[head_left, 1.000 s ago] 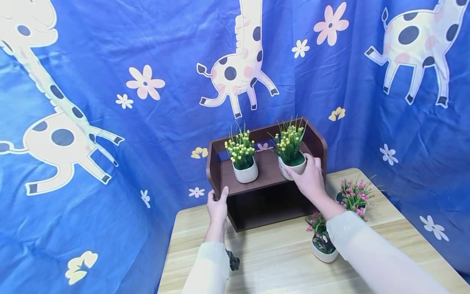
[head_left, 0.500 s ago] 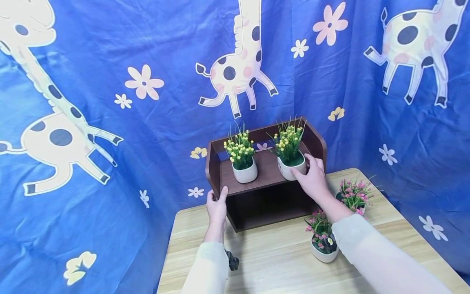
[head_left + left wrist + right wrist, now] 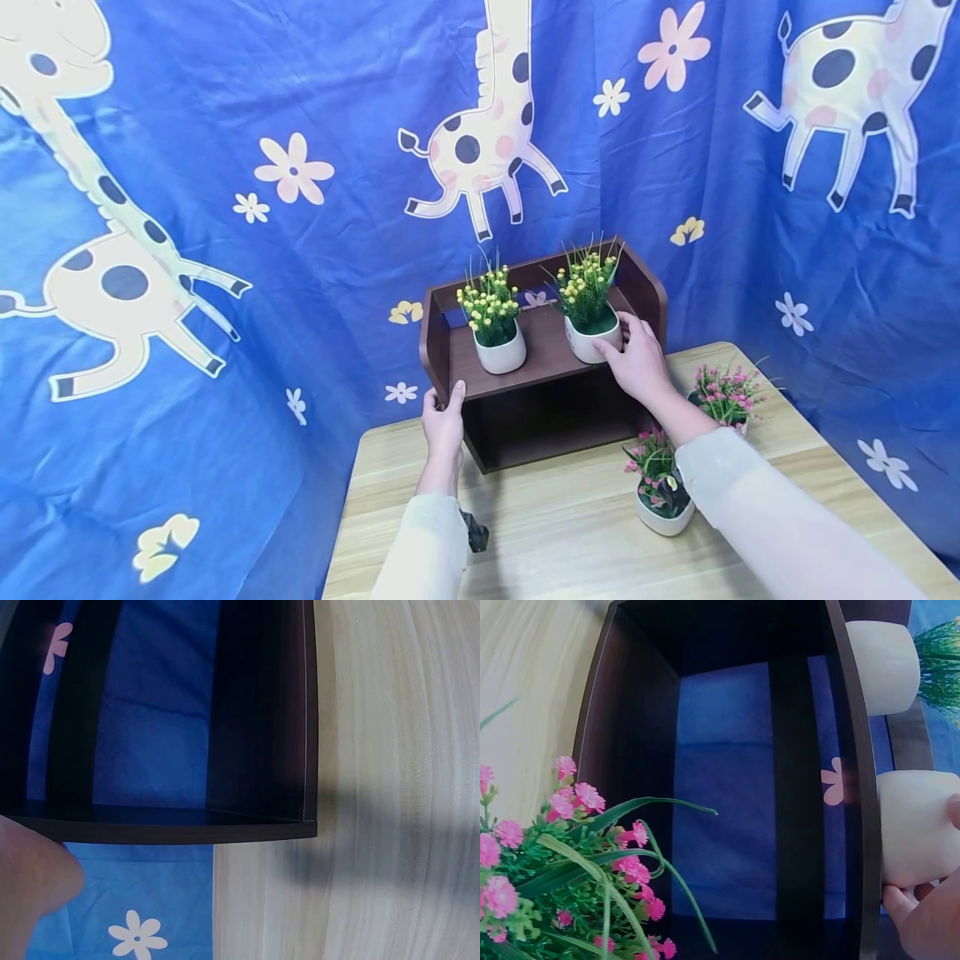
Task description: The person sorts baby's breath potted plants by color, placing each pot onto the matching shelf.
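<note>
My right hand (image 3: 641,360) holds a white pot of yellow artificial flowers (image 3: 596,340) by its right side, thumb at the front. This pot is upright on the top board of a dark brown two-tier desk shelf (image 3: 543,333), towards the right end. A matching yellow-flowered pot (image 3: 501,357) stands on the left of the same board. With my left hand (image 3: 444,429) I grip the shelf's left side panel near the front, thumb on top. In the right wrist view the held pot (image 3: 919,825) sits close to the board's front edge, with fingertips under its side.
Two white pots of pink flowers stand on the wooden table (image 3: 555,533): a nearer one (image 3: 663,518) in front of the shelf's right end, and a farther one (image 3: 723,396) right of the shelf, partly behind my forearm. A blue giraffe-print curtain (image 3: 337,250) hangs behind and around.
The right-hand pot has turned slightly and shifted a little back and left, the right hand moving with it. My left hand keeps its hold on the shelf.
</note>
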Demonstrator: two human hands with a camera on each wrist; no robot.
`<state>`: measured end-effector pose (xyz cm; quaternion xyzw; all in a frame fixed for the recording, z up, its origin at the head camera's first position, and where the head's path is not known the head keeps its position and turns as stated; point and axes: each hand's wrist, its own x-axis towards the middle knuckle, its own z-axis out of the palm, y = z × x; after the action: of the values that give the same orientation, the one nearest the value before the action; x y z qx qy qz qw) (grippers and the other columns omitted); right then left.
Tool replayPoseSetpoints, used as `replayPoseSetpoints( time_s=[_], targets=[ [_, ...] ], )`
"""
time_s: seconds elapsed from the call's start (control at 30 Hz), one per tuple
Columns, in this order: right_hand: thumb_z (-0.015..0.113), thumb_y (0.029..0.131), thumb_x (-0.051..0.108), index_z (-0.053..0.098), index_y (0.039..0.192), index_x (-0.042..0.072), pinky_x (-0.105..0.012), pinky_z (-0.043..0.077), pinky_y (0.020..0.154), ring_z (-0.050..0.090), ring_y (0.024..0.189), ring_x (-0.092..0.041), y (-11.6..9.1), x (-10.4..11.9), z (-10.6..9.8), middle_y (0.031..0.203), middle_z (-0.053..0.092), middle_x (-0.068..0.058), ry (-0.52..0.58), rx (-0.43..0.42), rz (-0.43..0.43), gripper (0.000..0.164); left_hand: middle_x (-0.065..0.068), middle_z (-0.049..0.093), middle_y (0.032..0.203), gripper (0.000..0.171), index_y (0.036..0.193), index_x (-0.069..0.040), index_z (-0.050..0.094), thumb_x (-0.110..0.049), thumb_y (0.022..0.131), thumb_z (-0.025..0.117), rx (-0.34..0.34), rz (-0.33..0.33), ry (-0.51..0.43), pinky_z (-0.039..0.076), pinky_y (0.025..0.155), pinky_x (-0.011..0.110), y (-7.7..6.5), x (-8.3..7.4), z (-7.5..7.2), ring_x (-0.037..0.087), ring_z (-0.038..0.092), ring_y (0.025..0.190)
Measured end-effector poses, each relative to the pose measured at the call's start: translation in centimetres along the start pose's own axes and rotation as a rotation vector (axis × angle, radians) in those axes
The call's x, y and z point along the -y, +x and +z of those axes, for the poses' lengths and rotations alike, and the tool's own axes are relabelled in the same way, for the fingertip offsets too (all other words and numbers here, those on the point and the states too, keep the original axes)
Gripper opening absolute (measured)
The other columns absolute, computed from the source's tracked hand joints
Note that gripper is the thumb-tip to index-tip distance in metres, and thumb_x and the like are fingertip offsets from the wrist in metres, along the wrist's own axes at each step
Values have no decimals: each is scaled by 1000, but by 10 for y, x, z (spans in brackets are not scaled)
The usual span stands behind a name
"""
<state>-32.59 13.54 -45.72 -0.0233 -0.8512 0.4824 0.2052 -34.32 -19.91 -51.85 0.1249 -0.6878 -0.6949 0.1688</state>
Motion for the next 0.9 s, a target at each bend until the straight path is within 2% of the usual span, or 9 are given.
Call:
replayPoseSetpoints(
  time_s=[0.23,0.63,0.9],
  targets=[
    [72,92,39,41,149,7,-53,46,105,56,129,-37,9,2,2,141,51,-21,-36,15,6,73,-1,60,108,49,117,-16,58,-46,85,78,-7,4,-3,39,99,34,0,-1,0,18,52,107],
    [70,92,45,42,148,11,-59,40,102,57,127,-35,19,-2,12,140,54,-18,-92,-12,10,71,-1,61,109,50,116,-17,58,-50,84,78,-17,3,14,40,98,34,0,2,0,18,53,107],
    [71,91,45,44,146,11,-57,42,101,59,123,-34,23,-1,15,134,56,-17,-104,-21,0,70,-1,61,109,50,119,-13,59,-46,86,77,-30,8,30,39,98,33,-1,1,1,17,52,106]
  ],
)
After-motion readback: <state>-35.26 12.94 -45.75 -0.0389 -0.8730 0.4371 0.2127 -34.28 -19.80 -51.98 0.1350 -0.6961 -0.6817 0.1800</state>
